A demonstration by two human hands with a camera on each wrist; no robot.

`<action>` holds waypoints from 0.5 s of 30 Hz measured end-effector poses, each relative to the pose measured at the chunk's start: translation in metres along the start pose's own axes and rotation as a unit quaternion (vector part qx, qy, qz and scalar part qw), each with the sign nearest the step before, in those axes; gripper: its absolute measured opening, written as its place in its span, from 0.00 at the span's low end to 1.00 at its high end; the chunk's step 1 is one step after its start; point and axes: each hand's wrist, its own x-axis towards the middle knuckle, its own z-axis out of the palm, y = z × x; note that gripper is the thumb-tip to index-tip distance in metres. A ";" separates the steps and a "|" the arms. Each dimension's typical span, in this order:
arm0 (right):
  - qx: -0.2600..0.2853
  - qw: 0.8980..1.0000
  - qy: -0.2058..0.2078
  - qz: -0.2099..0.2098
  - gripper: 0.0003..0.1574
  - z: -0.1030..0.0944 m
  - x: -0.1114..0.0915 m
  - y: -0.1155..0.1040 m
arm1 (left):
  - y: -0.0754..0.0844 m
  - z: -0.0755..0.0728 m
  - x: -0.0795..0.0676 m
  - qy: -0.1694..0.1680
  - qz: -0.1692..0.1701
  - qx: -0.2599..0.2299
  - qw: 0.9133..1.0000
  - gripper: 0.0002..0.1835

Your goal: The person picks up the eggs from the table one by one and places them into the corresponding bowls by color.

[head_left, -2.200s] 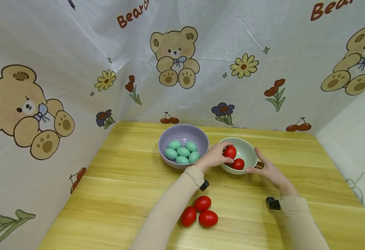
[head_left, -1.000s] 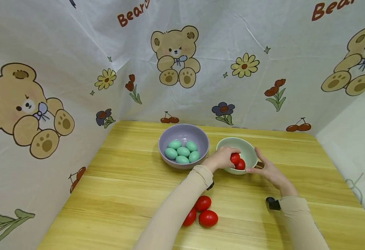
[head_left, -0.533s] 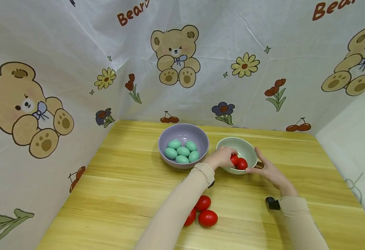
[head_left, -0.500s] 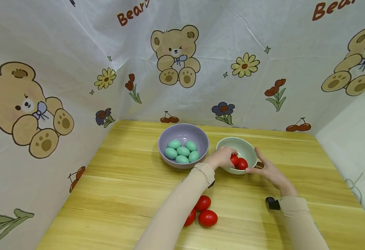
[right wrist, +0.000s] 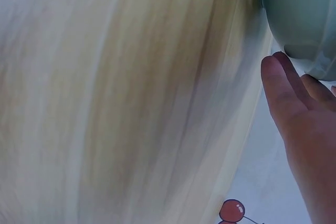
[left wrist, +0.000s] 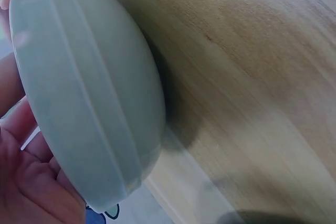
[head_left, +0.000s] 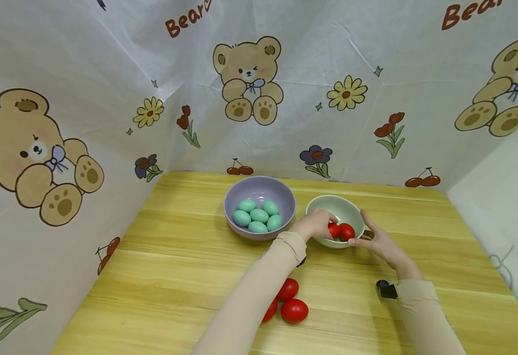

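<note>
In the head view my left hand (head_left: 316,223) reaches over the left rim of a pale green bowl (head_left: 345,209) with a brown handle (head_left: 367,234). Its fingers hold a red egg (head_left: 333,230) low inside, partly hidden by the hand. Another red egg (head_left: 346,231) lies to the right in the same bowl. My right hand (head_left: 383,244) holds the bowl's right side, thumb at the near rim and fingers spread beyond the handle. The left wrist view shows the bowl's outer wall (left wrist: 89,87), its inside hidden. In the right wrist view, fingers (right wrist: 278,82) lie against the bowl.
A purple bowl (head_left: 259,185) with several mint-green eggs (head_left: 259,215) stands just left of the green one. Nearer me, red eggs (head_left: 294,311) sit on the wooden table (head_left: 174,276), one partly behind the left sleeve (head_left: 252,301). A bear-print sheet (head_left: 250,148) hangs behind.
My left hand has lowered its red egg into the green bowl and moved slightly right. The other egg there has shifted right. My right hand has stayed in place.
</note>
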 end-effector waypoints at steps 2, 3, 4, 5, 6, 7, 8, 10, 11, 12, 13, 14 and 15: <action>0.002 1.000 -0.001 -0.001 0.60 0.000 0.000 0.000 | 0.001 -0.001 0.000 -0.002 -0.002 0.002 1.000 0.23; 0.000 1.000 0.000 -0.002 0.60 0.000 -0.001 0.000 | 0.001 -0.001 0.000 -0.003 -0.002 0.005 1.000 0.22; -0.001 1.000 -0.001 -0.001 0.60 0.000 -0.001 0.000 | 0.002 -0.001 0.000 -0.004 -0.002 0.009 1.000 0.21; -0.001 1.000 -0.002 -0.002 0.60 -0.001 -0.001 0.000 | 0.002 0.000 0.000 -0.005 -0.001 0.011 1.000 0.20; -0.002 1.000 -0.002 -0.002 0.60 -0.001 -0.001 0.000 | 0.002 0.000 0.000 -0.006 0.000 0.015 1.000 0.19; -0.002 1.000 -0.002 -0.001 0.60 -0.001 -0.001 0.000 | 0.002 0.000 0.001 -0.006 0.001 0.018 1.000 0.18; -0.002 1.000 -0.002 -0.001 0.60 -0.001 -0.001 0.000 | 0.002 0.001 0.001 -0.006 0.003 0.019 1.000 0.18; -0.003 1.000 -0.002 -0.001 0.60 -0.001 -0.002 -0.001 | 0.001 0.002 0.002 -0.005 0.006 0.018 1.000 0.17; -0.002 1.000 -0.002 -0.001 0.60 -0.001 -0.002 -0.001 | 0.001 0.002 0.002 -0.004 0.011 0.016 1.000 0.16; -0.002 1.000 -0.002 0.000 0.60 -0.001 -0.002 -0.001 | 0.000 0.003 0.002 -0.002 0.015 0.011 1.000 0.16; -0.002 1.000 -0.002 0.000 0.60 -0.001 -0.002 -0.002 | -0.001 0.003 0.002 0.000 0.019 0.000 1.000 0.17; -0.003 1.000 -0.002 0.000 0.60 0.000 -0.002 -0.002 | -0.003 0.004 0.002 0.003 0.025 -0.015 1.000 0.17; -0.003 1.000 -0.001 0.000 0.60 0.000 -0.002 -0.002 | -0.005 0.004 0.001 0.005 0.031 -0.035 0.999 0.18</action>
